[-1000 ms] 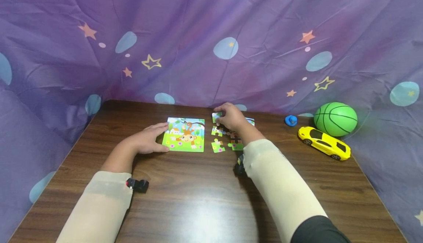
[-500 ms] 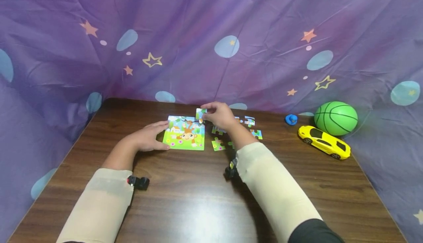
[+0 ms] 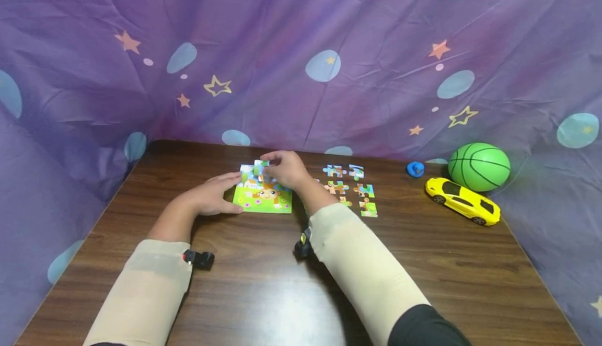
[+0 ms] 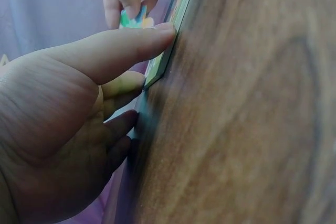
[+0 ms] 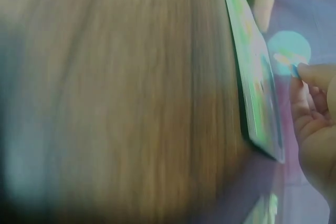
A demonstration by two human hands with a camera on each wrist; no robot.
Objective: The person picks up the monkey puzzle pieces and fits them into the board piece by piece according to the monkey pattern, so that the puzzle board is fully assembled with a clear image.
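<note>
A square puzzle board (image 3: 261, 205) with a monkey picture lies on the table in the head view. Beside its left edge rests my left hand (image 3: 209, 195), thumb at the near corner and fingers stretched toward the far one. In the left wrist view that thumb tip touches the board's edge. My right hand (image 3: 288, 171) pinches a jigsaw piece (image 3: 258, 169) between thumb and fingers, over the board's far left part. The right wrist view shows the pinched piece (image 5: 287, 59) raised above the board. This hand and its piece cover much of the board's upper half.
Several loose jigsaw pieces (image 3: 368, 207) lie in rows right of the board, partly hidden by the right forearm. Farther right are a blue rubber duck (image 3: 415, 169), a yellow toy car (image 3: 463, 201) and a green ball (image 3: 479, 166). A purple curtain (image 3: 282, 48) backs the wooden table (image 3: 263, 262).
My right hand has picked up the jigsaw piece from the upper left of the loose ones and carried it left over the board. My left hand has stayed at the board's edge.
</note>
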